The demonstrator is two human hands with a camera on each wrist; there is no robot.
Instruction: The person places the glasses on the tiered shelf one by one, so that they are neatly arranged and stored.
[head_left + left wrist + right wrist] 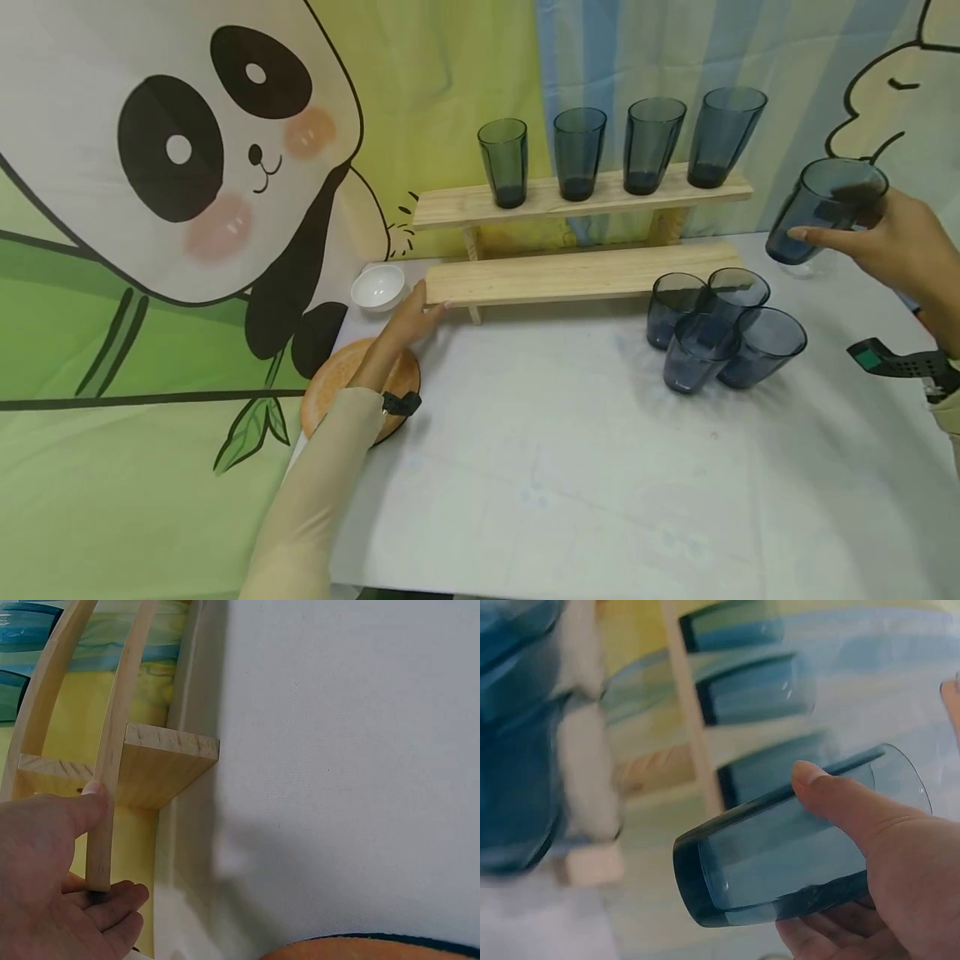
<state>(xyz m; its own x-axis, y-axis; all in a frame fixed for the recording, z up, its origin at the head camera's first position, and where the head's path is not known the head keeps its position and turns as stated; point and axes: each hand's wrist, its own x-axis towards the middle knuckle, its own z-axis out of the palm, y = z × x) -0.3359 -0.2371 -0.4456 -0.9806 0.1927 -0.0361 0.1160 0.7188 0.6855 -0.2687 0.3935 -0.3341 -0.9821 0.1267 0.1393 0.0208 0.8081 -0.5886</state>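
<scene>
My right hand (903,242) holds a blue glass tumbler (813,204) in the air to the right of the two-tier wooden shelf (525,282). The glass is tilted, with its base toward the shelf; in the right wrist view the thumb lies along one side and the fingers curl round the other. At the shelf's left end, my left hand (408,321) grips the lower board (109,780), thumb on one face and fingers at the other. Several tinted glasses (580,158) stand upright in a row on the upper board (465,210).
Several blue glasses (697,358) stand clustered on the white table (570,467), before the shelf's right end. A white bowl (377,287) sits left of the shelf. An orange round plate (326,392) lies under my left forearm. Printed cloth (450,58) hangs behind.
</scene>
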